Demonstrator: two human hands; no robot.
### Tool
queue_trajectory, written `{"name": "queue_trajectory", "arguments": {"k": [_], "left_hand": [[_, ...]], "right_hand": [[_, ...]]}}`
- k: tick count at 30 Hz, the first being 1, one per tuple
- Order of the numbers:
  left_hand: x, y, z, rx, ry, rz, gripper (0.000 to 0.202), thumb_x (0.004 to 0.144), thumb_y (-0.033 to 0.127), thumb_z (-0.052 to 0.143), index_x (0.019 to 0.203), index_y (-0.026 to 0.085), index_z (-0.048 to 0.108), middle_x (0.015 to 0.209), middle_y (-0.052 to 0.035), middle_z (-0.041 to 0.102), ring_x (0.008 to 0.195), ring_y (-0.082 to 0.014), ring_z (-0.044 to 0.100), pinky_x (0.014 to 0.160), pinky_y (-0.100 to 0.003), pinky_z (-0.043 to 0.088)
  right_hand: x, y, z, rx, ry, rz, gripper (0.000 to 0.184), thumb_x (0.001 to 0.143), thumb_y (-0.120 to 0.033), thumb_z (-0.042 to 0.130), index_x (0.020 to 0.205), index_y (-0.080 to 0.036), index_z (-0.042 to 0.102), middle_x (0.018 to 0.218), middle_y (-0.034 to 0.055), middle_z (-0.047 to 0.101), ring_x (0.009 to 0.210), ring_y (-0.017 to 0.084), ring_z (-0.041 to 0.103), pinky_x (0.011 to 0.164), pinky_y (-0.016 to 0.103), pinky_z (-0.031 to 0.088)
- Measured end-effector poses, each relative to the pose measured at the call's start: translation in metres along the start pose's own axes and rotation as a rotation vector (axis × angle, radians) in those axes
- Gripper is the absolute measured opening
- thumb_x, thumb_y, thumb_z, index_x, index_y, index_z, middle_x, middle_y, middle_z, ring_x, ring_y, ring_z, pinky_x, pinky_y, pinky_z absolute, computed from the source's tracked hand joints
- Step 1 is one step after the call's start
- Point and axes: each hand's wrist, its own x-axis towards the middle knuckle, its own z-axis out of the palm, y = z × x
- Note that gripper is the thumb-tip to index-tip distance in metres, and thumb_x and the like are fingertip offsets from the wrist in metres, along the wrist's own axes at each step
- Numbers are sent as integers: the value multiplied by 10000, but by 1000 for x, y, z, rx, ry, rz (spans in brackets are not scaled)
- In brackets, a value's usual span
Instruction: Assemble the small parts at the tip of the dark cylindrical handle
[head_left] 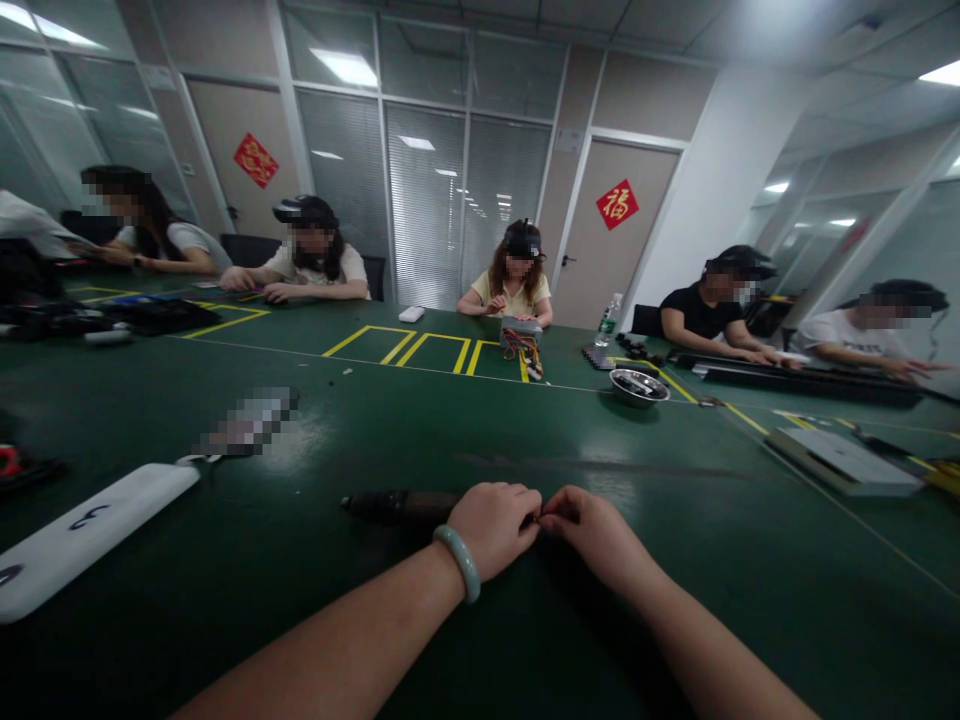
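A dark cylindrical tool (405,506) with a narrow metal tip at its left end lies lengthwise on the green table. My left hand (493,525), with a pale green bangle at the wrist, is closed over the tool's right part. Close beside it, touching or nearly touching the left fingertips, my right hand (592,530) is closed in a pinch. Whatever sits between the right fingertips is too small and covered to make out. The tool's right end is hidden by my hands.
A white power bank (97,540) with a cable to a phone (251,420) lies on the left. Ahead are a metal bowl (637,388), a grey box with wires (521,330) and a water bottle (609,318). A flat grey box (844,460) lies right. Several people sit opposite.
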Motion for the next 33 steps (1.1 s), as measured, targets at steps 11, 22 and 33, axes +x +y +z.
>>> {"name": "queue_trajectory", "arguments": {"k": [11,22,33], "left_hand": [[0,-1,1,-11,0,-13,91,863,308,556,864,223,588,854,5,629,805,-167,587,700,-292,426],[-1,-2,1,-12,-10,10,78,877,285,536,886,219,577,868,-2,618,810,-173,576,703,-301,421],[0,-4,4,-17,-19,24,72,877,284,546,890,221,580,883,0,622,827,-178,577,722,-308,427]], "right_hand": [[-2,3,-7,-123,-89,-19,159,789,-339,600,869,-230,684,846,15,704,753,171,617,625,247,393],[0,4,-10,-88,-54,-28,194,830,-360,548,854,-207,665,795,4,694,702,147,604,602,238,375],[5,12,-8,-40,-79,-50,215,822,-369,562,832,-185,672,764,10,689,675,141,597,589,227,372]]}}
